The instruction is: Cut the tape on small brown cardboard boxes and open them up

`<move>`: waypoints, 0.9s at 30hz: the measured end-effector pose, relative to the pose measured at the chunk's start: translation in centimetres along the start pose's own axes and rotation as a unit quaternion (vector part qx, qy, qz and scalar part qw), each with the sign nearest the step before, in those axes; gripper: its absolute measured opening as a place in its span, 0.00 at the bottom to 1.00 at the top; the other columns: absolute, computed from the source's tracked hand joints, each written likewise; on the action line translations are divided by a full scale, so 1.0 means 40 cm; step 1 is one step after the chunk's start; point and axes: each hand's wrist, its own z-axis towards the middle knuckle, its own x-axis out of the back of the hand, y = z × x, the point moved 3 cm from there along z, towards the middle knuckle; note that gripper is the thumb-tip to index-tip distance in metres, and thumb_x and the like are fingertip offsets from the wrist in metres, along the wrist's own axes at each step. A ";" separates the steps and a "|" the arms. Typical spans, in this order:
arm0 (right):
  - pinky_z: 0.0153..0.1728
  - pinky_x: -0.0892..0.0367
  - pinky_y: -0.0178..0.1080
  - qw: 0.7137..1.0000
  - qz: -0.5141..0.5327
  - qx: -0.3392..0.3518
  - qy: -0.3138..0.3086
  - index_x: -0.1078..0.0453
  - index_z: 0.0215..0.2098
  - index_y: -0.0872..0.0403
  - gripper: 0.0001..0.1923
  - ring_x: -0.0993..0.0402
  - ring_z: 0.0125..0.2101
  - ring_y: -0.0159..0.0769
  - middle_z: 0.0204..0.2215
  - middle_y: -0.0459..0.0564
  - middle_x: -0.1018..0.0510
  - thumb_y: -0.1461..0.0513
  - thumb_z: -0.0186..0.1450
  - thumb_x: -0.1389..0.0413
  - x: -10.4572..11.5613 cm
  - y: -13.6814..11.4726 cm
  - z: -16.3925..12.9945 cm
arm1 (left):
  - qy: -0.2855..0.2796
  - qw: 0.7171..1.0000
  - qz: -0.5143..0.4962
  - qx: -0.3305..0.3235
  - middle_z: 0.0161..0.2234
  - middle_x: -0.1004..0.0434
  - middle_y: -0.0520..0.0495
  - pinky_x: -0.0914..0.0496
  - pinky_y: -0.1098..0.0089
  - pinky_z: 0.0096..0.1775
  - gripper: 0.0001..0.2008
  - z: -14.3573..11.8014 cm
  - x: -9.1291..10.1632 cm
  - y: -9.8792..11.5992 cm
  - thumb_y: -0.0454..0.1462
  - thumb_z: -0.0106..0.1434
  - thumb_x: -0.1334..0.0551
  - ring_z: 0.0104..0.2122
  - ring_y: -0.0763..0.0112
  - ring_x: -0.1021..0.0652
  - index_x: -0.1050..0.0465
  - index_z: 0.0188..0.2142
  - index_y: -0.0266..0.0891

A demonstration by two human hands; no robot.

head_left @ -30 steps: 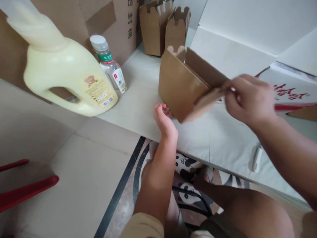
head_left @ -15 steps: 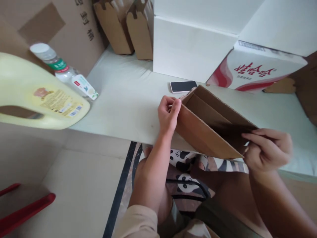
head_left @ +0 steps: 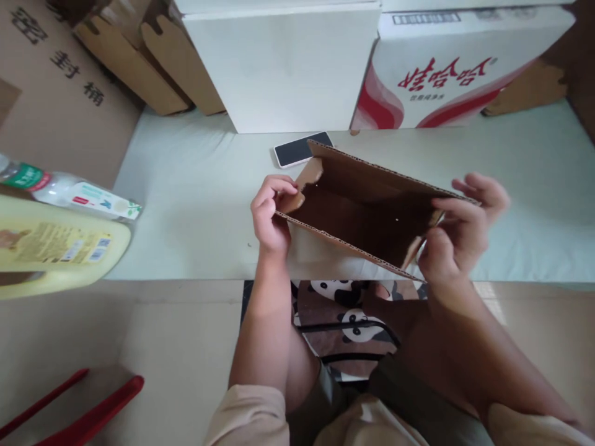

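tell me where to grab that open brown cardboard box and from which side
Take the cardboard box by its two short ends, coming in from the left and right. It is long and narrow with its open mouth facing up, so the end panels give the firmest pinch. That is how the left hand and right hand hold it now, fingers curled over the end edges near the flaps.
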 end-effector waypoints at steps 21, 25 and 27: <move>0.59 0.33 0.56 0.969 0.221 -0.032 0.104 0.28 0.41 0.47 0.16 0.27 0.54 0.48 0.47 0.53 0.25 0.54 0.71 0.57 -0.032 0.119 0.002 | -0.001 0.986 0.158 -0.049 0.40 0.23 0.48 0.28 0.66 0.48 0.23 -0.007 -0.026 -0.088 0.56 0.61 0.33 0.41 0.69 0.21 0.27 0.45 0.42; 0.58 0.33 0.58 0.968 0.230 -0.019 0.100 0.28 0.41 0.48 0.22 0.28 0.55 0.50 0.49 0.54 0.26 0.51 0.71 0.62 -0.040 0.133 -0.003 | -0.034 0.973 0.211 -0.083 0.53 0.23 0.46 0.30 0.60 0.59 0.25 -0.001 -0.018 -0.100 0.54 0.64 0.35 0.55 0.61 0.23 0.27 0.54 0.46; 0.58 0.33 0.58 0.963 0.247 -0.009 0.108 0.28 0.40 0.48 0.23 0.27 0.54 0.50 0.48 0.54 0.26 0.50 0.71 0.62 -0.040 0.133 -0.003 | -0.053 0.969 0.226 -0.081 0.56 0.23 0.47 0.32 0.57 0.63 0.22 0.002 -0.016 -0.100 0.52 0.66 0.37 0.59 0.59 0.24 0.25 0.54 0.47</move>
